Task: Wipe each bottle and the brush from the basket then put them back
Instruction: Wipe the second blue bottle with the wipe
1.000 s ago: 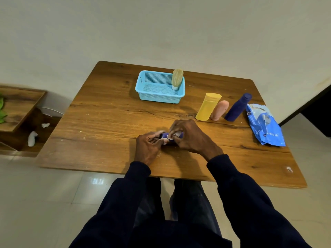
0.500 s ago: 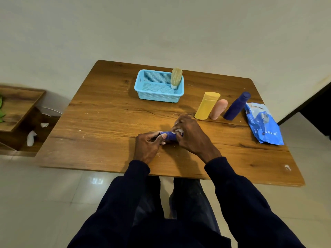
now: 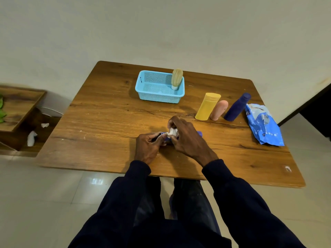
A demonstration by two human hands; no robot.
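Head view, seated at the table (image 3: pixel 107 122).

Left grip (image 3: pixel 148 147): fingers curled round the left end of a small blue bottle (image 3: pixel 200 134), thumb on top. The bottle lies on its side, low over the near middle of the table; I cannot tell whether it touches the wood.

Right grip (image 3: pixel 189 140): closed over the bottle from above, fingertips pinching a crumpled white wipe (image 3: pixel 172 131) against it. Most of the bottle is hidden under this hand; only its right end and a strip by my left thumb show.

Basket (image 3: pixel 159 98): light blue, at the far middle of the table. The brush (image 3: pixel 177 78) stands upright in its right far corner, bristles up.

Right of the basket and nearer to me, three bottles stand in a row: yellow bottle (image 3: pixel 207 106), pink bottle (image 3: pixel 219 110) just beside it, dark blue bottle (image 3: pixel 236 107) a little apart. All appear to lean right in this wide-angle view.

Wipes pack (image 3: pixel 264 124): blue, lying flat near the right edge, just beside the dark blue bottle.
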